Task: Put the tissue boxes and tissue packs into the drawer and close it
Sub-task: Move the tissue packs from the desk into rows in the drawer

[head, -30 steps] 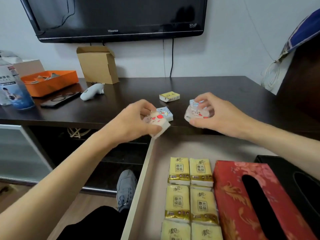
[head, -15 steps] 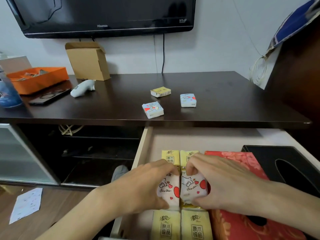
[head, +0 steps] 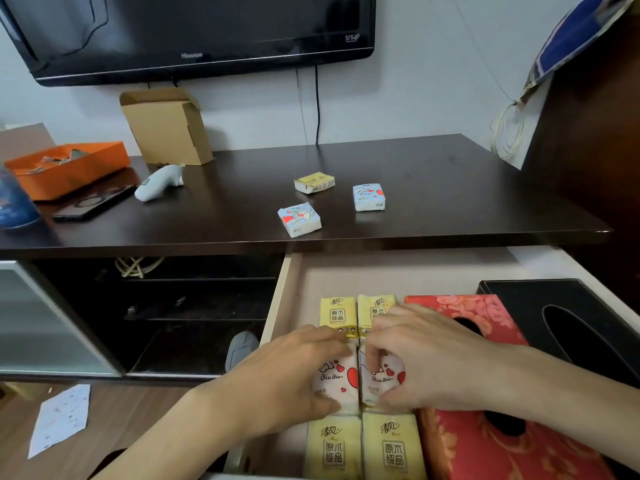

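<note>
The drawer stands pulled out below the dark cabinet top. In it lie several yellow tissue packs, a red floral tissue box and a black tissue box. My left hand grips a white heart-print pack resting on the yellow packs. My right hand grips a second white heart-print pack beside it; the two packs touch. On the cabinet top lie a yellow pack and two pale blue packs.
Further left on the cabinet top are a cardboard box, a white handheld device, an orange tray, a phone and a blue bottle. A TV hangs above. Open shelves lie left of the drawer.
Both hands carried the white heart-print packs from the cabinet top down into the drawer and set them side by side on the yellow packs. In the last half second they barely moved.
</note>
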A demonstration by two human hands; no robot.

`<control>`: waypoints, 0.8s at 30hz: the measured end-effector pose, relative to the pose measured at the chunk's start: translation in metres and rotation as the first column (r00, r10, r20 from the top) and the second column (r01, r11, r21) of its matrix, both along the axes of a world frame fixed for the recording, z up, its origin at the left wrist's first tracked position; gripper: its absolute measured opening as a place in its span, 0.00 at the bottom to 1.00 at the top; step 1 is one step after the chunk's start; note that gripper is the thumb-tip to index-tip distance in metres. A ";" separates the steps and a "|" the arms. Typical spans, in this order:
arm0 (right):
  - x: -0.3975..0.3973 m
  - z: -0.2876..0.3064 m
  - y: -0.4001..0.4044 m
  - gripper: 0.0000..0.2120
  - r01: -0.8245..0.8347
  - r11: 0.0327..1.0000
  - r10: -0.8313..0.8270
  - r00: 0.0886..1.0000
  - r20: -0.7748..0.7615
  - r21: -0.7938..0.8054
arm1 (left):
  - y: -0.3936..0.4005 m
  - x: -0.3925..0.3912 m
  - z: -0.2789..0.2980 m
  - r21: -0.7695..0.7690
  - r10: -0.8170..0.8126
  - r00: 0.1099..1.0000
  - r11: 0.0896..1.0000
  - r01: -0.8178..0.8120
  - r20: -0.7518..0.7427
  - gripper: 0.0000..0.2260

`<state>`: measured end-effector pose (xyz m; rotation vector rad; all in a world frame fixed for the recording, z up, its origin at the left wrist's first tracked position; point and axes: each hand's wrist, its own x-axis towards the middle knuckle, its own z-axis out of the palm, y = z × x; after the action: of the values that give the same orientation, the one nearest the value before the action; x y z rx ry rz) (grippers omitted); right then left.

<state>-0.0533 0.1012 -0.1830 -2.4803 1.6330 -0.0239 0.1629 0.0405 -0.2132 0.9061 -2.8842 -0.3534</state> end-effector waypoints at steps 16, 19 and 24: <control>-0.055 0.041 -0.125 0.16 0.410 0.875 -0.204 0.795 0.571 -0.259 | -0.103 -0.017 0.059 -0.057 0.262 0.820 0.940 -0.336 -0.509 0.23; -0.068 0.040 -0.171 0.27 0.496 0.853 -0.304 0.725 0.619 -0.162 | -0.142 -0.029 0.058 0.073 0.436 0.783 0.888 -0.453 -0.444 0.28; -0.075 0.024 -0.211 0.41 0.473 0.881 -0.369 0.727 0.580 -0.033 | -0.155 -0.045 0.026 -0.023 0.517 0.743 0.815 -0.579 -0.425 0.29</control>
<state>-0.1283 -0.1102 -0.1588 -1.8553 1.9120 -0.9082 0.1181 -0.1145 -0.1875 1.4046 -2.1066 -0.2169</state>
